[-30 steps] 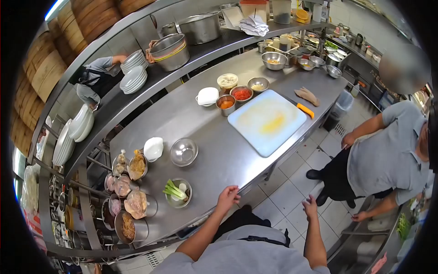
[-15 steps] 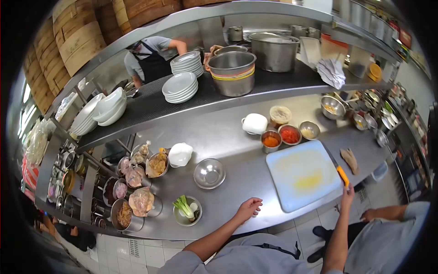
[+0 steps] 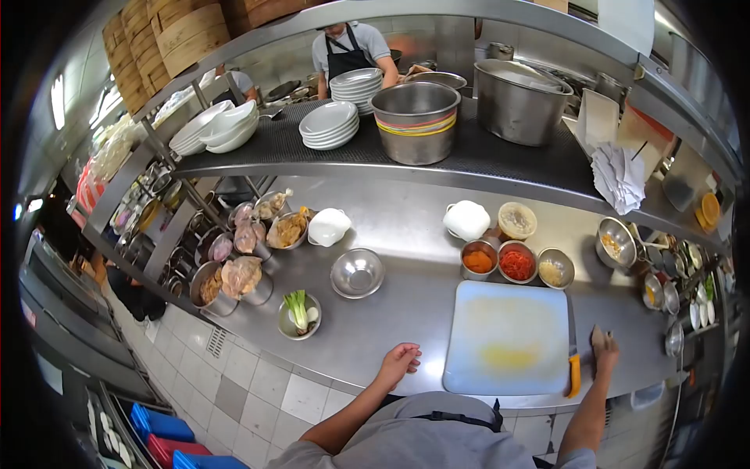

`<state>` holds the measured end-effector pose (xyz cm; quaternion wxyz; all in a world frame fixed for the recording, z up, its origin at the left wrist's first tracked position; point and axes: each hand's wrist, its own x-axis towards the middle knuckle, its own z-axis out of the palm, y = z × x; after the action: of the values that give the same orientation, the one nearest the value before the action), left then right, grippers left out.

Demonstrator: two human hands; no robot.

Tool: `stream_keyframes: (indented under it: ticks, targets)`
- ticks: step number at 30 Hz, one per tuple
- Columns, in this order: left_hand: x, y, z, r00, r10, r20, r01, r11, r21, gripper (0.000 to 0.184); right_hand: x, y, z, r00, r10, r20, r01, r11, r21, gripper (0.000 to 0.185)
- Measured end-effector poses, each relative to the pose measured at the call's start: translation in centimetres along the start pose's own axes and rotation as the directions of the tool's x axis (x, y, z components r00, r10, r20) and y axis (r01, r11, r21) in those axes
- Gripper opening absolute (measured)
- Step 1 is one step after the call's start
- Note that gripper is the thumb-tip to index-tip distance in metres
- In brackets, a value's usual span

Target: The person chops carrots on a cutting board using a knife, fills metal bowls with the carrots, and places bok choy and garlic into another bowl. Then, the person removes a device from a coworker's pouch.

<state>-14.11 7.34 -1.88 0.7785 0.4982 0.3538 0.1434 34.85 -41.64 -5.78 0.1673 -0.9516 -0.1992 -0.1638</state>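
Note:
My left hand (image 3: 399, 365) hovers over the counter's front edge, left of the cutting board, fingers loosely curled and apart, holding nothing. On the counter right of the board, my right hand (image 3: 605, 351) has its fingers on a brownish, elongated thing like a folded cloth (image 3: 597, 336), mostly hidden under the hand. A knife with an orange handle (image 3: 575, 375) lies along the right edge of the blue-white cutting board (image 3: 476, 313), which has a yellow stain. Behind the board stand metal pots of orange powder (image 3: 477, 261), red chopped food (image 3: 516, 265) and pale chopped food (image 3: 551, 272).
At the left are a bowl of green vegetable (image 3: 297, 313), a metal bowl (image 3: 357, 273) and several pots of raw poultry (image 3: 241, 275). The shelf above holds stacked white plates (image 3: 329, 125) and large pots (image 3: 416, 141). A co-worker (image 3: 351, 51) stands behind it.
My right hand has let go of the knife and moved onto the folded cloth. The view has turned rightward. The person at the right is out of view.

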Motion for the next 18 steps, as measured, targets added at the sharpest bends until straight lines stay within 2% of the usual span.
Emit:
stream_keyframes:
  ticks: [1, 3, 4, 6, 7, 9, 11, 13, 14, 15, 17, 18]
  targets:
    - [-0.3, -0.5, 0.8, 1.0, -0.002, -0.009, 0.002, 1.0, -0.007, 0.025, 0.7, 0.8, 0.8, 1.0, -0.01, 0.006, 0.01, 1.0, -0.001, 0.049]
    - [-1.3, -1.5, 1.9, 1.0, 0.009, -0.028, -0.009, 1.0, -0.007, 0.025, 0.8, 2.2, 2.8, 0.954, 0.189, 0.235, -0.254, 0.922, 0.292, 0.046]
    - [-1.8, -1.8, 2.1, 1.0, -0.001, -0.03, 0.001, 1.0, -0.006, 0.025, 0.4, 2.2, 2.5, 0.951, 0.192, 0.243, -0.259, 0.922, 0.287, 0.046]
    - [-2.3, -1.6, 2.6, 0.994, 0.05, -0.098, -0.052, 0.998, -0.022, 0.023, 0.5, 1.3, 1.5, 0.938, 0.321, 0.128, -0.328, 0.944, 0.035, 0.039]
    - [-2.7, -1.3, 2.6, 0.99, 0.065, -0.125, -0.069, 0.997, -0.022, 0.023, 0.3, 2.0, 1.4, 0.938, 0.325, 0.123, -0.331, 0.943, 0.033, 0.039]
    - [-2.7, -1.2, 2.3, 0.987, 0.073, -0.143, -0.078, 0.996, -0.033, 0.023, 0.0, 3.0, 1.7, 0.944, 0.33, -0.012, -0.316, 0.912, 0.261, 0.028]
    - [-2.7, -1.2, 2.1, 0.983, 0.057, -0.176, -0.064, 0.997, -0.032, 0.022, 0.5, 4.3, 1.4, 0.906, 0.42, 0.043, -0.42, 0.887, 0.19, 0.025]
    - [-2.5, -0.6, 2.6, 0.984, 0.052, -0.168, -0.056, 0.998, -0.02, 0.023, 0.1, 5.7, 1.5, 0.894, 0.445, -0.053, -0.407, 0.856, 0.319, 0.025]
    - [-2.0, -0.3, 2.8, 0.991, 0.03, -0.131, -0.032, 0.999, -0.009, 0.023, -0.1, 5.7, 1.6, 0.884, 0.43, -0.183, -0.357, 0.874, 0.329, 0.019]
    - [-1.7, 0.1, 3.2, 0.995, 0.007, -0.102, -0.005, 1.0, 0.017, 0.023, -0.6, 5.1, 0.5, 0.877, 0.467, -0.108, -0.401, 0.838, 0.37, 0.017]
    - [-0.6, 0.9, 4.3, 0.999, 0.004, 0.039, -0.006, 0.999, 0.052, 0.021, -2.0, 8.4, 2.8, 0.911, 0.412, -0.007, -0.279, 0.629, 0.725, 0.016]
    - [0.1, 1.5, 5.0, 0.998, -0.01, 0.07, 0.005, 0.997, 0.077, 0.021, -3.0, 3.9, -1.1, 0.877, 0.475, 0.065, -0.384, 0.615, 0.688, 0.018]
